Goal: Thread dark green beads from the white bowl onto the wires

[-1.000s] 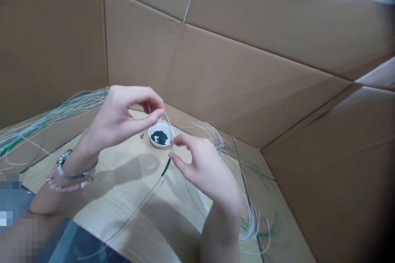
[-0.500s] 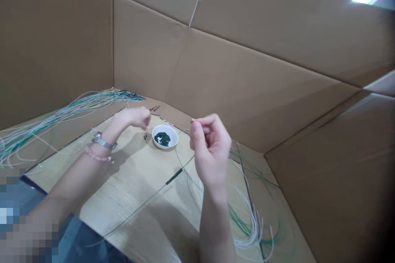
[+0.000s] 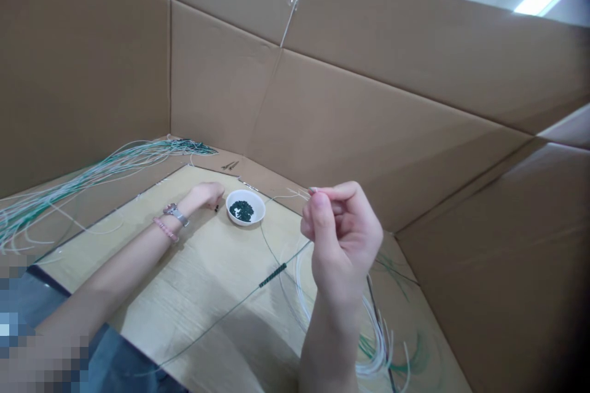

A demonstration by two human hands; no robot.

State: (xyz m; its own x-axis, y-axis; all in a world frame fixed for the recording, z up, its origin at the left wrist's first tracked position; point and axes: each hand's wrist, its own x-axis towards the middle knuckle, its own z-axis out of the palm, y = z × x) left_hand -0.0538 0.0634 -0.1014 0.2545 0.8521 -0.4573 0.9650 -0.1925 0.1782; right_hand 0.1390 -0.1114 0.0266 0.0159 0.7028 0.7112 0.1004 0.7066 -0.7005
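My left hand [image 3: 207, 195] is low over the board, left of the white bowl, its fingers bent together and partly hidden. Small dark beads [image 3: 216, 209] show right at its fingertips; whether one is gripped I cannot make out. Dark green beads [image 3: 242, 211] lie inside the bowl [image 3: 258, 216]. Raised on the right, my right hand [image 3: 345, 230] is closed, thumb and forefinger pinching a thin green cord whose pale tip shows. Lower down, the cord [image 3: 216, 318] slants across the board and carries a row of dark green beads [image 3: 273, 275].
A bundle of white and green cords [image 3: 106, 169] lies along the left side. Coiled white cords [image 3: 375, 344] sit beyond my right forearm. Small metal tools [image 3: 229, 166] rest behind the wooden board [image 3: 193, 282]. Cardboard walls [image 3: 341, 116] rise around the back and sides.
My left hand has come down to the loose dark beads beside the bowl. My right hand has moved right and slightly lower, and the beaded cord has shifted right with it.
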